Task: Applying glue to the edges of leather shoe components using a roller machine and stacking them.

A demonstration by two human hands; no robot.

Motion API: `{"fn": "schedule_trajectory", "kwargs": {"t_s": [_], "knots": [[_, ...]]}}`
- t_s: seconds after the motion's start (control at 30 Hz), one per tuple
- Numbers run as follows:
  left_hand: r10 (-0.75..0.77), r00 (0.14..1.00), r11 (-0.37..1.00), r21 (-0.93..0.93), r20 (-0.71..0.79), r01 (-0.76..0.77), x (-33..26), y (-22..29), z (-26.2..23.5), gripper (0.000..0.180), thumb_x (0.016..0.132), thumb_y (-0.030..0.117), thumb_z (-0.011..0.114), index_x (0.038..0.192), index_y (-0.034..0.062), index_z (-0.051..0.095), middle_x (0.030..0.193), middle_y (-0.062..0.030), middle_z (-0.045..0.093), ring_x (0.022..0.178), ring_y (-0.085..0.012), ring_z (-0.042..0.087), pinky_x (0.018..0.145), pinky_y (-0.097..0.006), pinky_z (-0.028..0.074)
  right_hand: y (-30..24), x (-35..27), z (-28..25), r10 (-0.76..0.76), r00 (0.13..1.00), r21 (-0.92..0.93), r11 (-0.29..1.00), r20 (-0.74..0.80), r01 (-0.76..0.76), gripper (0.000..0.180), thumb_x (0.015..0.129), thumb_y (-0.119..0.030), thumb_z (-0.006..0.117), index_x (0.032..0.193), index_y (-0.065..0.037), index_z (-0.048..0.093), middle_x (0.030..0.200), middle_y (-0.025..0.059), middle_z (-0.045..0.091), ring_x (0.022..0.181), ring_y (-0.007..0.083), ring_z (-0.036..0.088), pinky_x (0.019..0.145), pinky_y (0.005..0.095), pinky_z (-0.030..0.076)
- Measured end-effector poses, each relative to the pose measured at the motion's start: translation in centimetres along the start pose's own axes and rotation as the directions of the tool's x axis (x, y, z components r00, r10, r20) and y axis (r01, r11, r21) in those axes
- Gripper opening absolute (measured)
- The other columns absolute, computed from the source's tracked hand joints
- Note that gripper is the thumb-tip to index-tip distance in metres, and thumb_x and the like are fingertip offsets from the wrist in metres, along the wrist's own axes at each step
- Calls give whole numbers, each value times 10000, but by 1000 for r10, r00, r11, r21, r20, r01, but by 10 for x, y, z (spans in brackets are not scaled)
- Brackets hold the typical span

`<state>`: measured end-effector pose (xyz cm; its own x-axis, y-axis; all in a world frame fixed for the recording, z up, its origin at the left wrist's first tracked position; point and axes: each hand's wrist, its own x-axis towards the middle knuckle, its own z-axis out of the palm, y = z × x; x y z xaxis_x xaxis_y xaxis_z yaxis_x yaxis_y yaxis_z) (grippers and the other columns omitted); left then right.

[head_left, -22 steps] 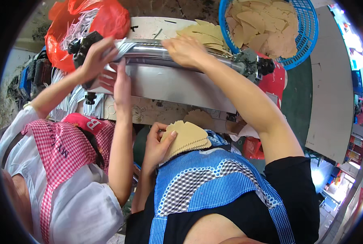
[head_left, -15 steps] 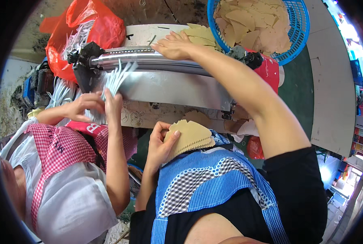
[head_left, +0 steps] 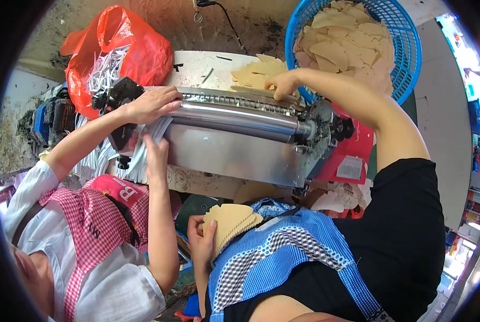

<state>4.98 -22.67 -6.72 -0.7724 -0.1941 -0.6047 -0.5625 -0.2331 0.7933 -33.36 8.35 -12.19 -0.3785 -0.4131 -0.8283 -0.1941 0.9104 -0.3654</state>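
My left hand (head_left: 200,242) gripped a stack of tan zigzag-edged pieces (head_left: 230,221) by my blue apron (head_left: 288,255); my right hand (head_left: 284,84) was at the roller machine's (head_left: 234,118) far edge, whether pinching anything I couldn't tell.

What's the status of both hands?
Left hand holds tan toothed-edge pieces. Right hand at roller machine's far edge. Co-worker's hands, with white strips, at its left end.

There's open room over the metal plate (head_left: 234,155), right of the co-worker's hands (head_left: 153,104), which crowd the roller (head_left: 240,119) at its left end! Up top, the blue basket (head_left: 409,53) looms just beside the right hand (head_left: 284,84), and a dark bracket (head_left: 335,127) bars the roller's right end.
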Motion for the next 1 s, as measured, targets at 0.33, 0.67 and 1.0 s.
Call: {"fn": "schedule_trajectory", "kwargs": {"t_s": [0.33,0.67,1.0], "knots": [[-83,996,996,23,35,82,19,34,30,201,875,77,622,984,40,457,751,-41,622,628,-44,554,556,-175,427,0,-52,-61,-241,818,-76,969,-522,237,304,757,-112,515,1029,8,580,932,177,629,849,299,624,699,395,501],[-70,997,997,39,22,69,-1,18,24,199,883,88,612,982,37,447,777,-39,600,653,-48,546,572,-181,428,44,33,20,-194,952,45,977,-236,211,373,874,-235,514,1156,6,556,1127,181,569,984,341,581,888,399,453],[237,939,936,200,249,-290,51,64,30,173,912,151,571,836,30,473,677,13,496,634,-41,434,556,-212,378,-114,-149,17,-379,709,241,758,-595,606,290,900,-241,556,1062,-4,593,879,46,612,818,120,570,736,282,472]]}}
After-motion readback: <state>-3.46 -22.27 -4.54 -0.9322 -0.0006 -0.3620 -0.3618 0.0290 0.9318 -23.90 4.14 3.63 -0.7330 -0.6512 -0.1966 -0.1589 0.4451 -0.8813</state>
